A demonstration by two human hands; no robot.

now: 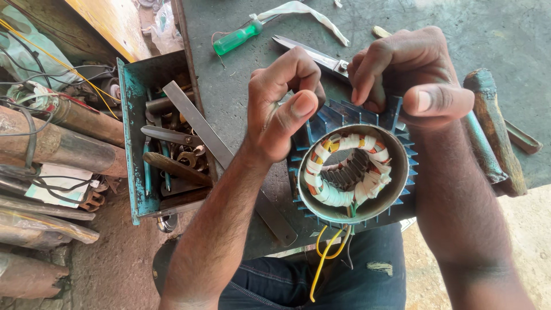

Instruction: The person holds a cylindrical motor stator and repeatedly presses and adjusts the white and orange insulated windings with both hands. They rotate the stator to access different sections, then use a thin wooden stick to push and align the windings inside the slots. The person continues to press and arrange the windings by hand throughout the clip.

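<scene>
- Far left of the motor stator (351,172), a blue metal toolbox (163,138) sits open, crammed with loose tools, a long flat steel bar (221,152) leaning out of it toward the stator. A knock from the forearm could, I judge, tip that bar or spill the box.
- Just left of the stator, the left hand (281,106) hovers above its finned rim, thumb pressed against the curled index finger in a pinch. What it pinches I cannot tell; possibly a thin thread or wire. A slip could let it go slack.
- The stator stands on end at the near edge of the grey workbench (229,69), open bore upward, white-taped copper windings (344,163) showing inside and yellow leads (327,252) trailing down over the lap. So close to the edge, a hard tug might slide it off.
- Behind the stator, scissors (310,53) lie with blades pointing left, and a green-handled screwdriver (236,37) lies further back-left; a sweeping wrist could catch the blades.
- On the stator's far-right rim, the right hand (410,80) grips the blue fins (396,112), fingers curled tight, thumb extended. The sharp fins could nick skin.
</scene>
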